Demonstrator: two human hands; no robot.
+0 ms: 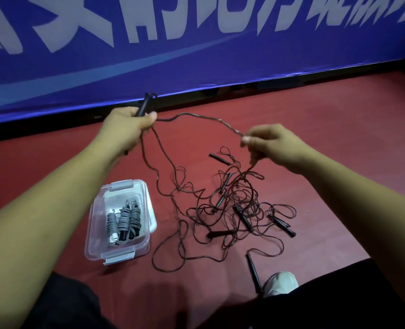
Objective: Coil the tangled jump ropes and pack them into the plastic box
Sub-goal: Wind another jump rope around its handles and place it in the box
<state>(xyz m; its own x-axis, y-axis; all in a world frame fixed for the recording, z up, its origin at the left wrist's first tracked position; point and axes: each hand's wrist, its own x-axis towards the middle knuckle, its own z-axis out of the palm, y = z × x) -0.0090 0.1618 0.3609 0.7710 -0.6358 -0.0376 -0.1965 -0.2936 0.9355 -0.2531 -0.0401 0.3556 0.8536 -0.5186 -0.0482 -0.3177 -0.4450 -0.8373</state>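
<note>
Trousered knees bracket the red floor, where the plastic box, holding coiled ropes, sits left of the tangle. Left hand grips a black handle; right hand pinches its cord. Best to draw slack free slowly before winding loops.

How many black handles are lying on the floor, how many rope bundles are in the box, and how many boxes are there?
Plastic box: 1
Coiled rope bundles inside it: 3
Black handles on the floor: 7
Total: 11
</note>
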